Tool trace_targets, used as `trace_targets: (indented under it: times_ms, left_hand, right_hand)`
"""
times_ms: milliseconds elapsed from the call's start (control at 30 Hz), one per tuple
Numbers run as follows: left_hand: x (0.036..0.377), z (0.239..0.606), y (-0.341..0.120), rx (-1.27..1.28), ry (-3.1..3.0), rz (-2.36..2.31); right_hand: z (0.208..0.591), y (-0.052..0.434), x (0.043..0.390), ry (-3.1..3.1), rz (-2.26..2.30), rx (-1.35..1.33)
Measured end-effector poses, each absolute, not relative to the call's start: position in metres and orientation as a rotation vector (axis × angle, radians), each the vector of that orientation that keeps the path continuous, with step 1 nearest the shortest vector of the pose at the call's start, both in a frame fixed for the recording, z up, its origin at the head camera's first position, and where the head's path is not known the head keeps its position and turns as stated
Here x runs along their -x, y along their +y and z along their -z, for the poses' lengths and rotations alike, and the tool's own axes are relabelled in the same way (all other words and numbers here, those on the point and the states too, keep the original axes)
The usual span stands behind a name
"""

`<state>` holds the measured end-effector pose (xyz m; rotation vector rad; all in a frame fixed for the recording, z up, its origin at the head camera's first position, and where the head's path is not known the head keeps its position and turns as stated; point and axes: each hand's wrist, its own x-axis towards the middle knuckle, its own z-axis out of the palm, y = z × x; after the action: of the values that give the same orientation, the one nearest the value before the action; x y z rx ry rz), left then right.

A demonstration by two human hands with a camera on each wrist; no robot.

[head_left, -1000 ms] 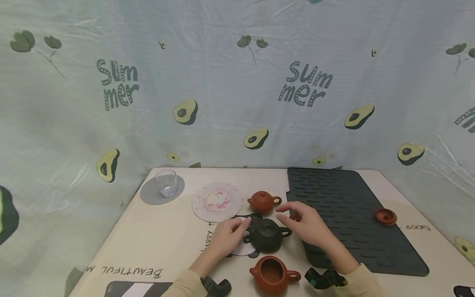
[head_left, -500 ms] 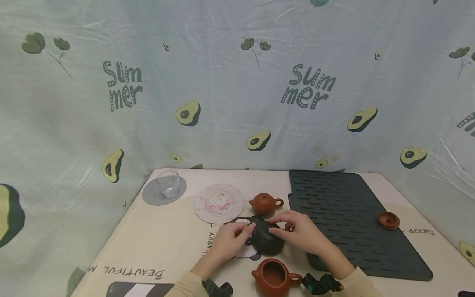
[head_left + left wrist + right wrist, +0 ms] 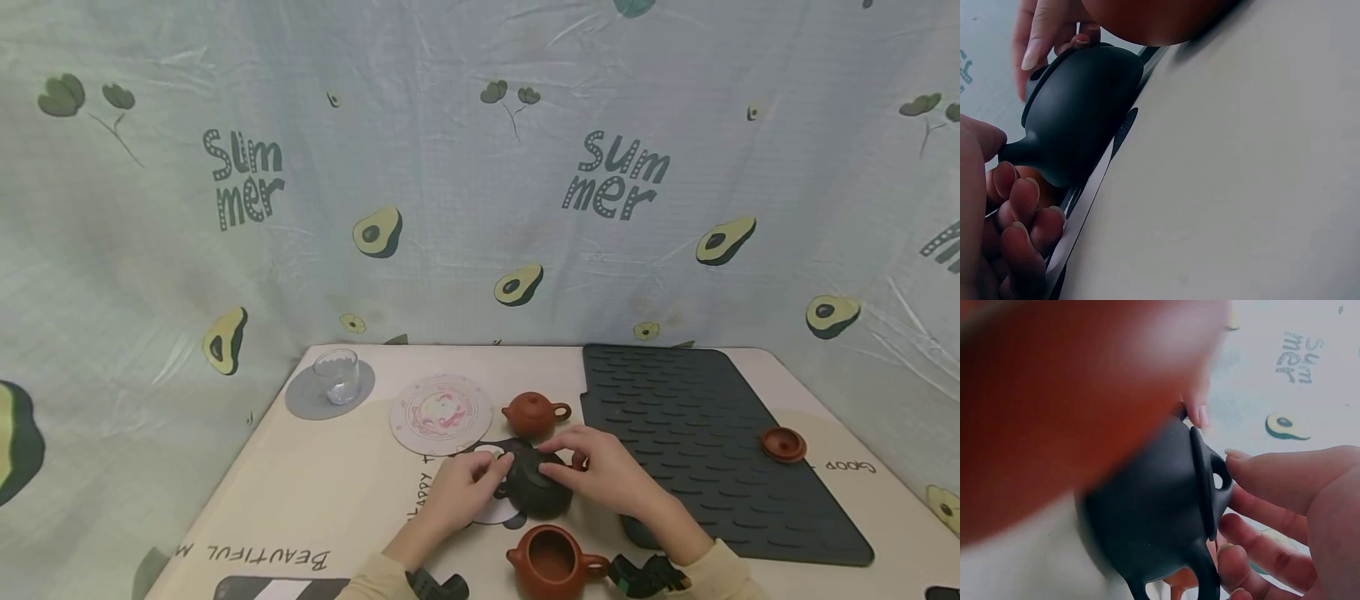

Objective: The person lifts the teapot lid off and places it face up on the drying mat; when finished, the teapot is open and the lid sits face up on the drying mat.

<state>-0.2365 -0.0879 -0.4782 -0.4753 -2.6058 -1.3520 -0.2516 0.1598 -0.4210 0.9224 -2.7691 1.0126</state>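
Together, both hands met at the black teapot (image 3: 537, 483), which sat mid-desk just beyond the open red-brown teapot (image 3: 553, 560). The left hand (image 3: 463, 485) pinched its spout side, while the right hand (image 3: 607, 475) had curled fingers on the lid knob. To do this well, the left grip probably needed to steady the body while the right lifted straight up.

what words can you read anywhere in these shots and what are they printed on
"Summer", split as "Sum" over "mer": on the backdrop cloth, twice in full in the head view, partly cut off at its right edge, and blurred in the right wrist view.
"BEAUTIFUL", upside down: on the table cover, near left edge.
"GOOD", upside down: on the table cover, beside the black mat.
Sideways text by the black teapot: too small to read.
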Motion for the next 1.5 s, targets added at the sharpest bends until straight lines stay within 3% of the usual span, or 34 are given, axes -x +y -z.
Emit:
trace_targets:
  times_ms: [1500]
  left_hand:
    - [0.2342, 0.4782, -0.086, 0.46, -2.606, 1.464]
  right_hand:
    - [0.4307, 0.155, 0.2493, -2.667, -0.982, -0.87]
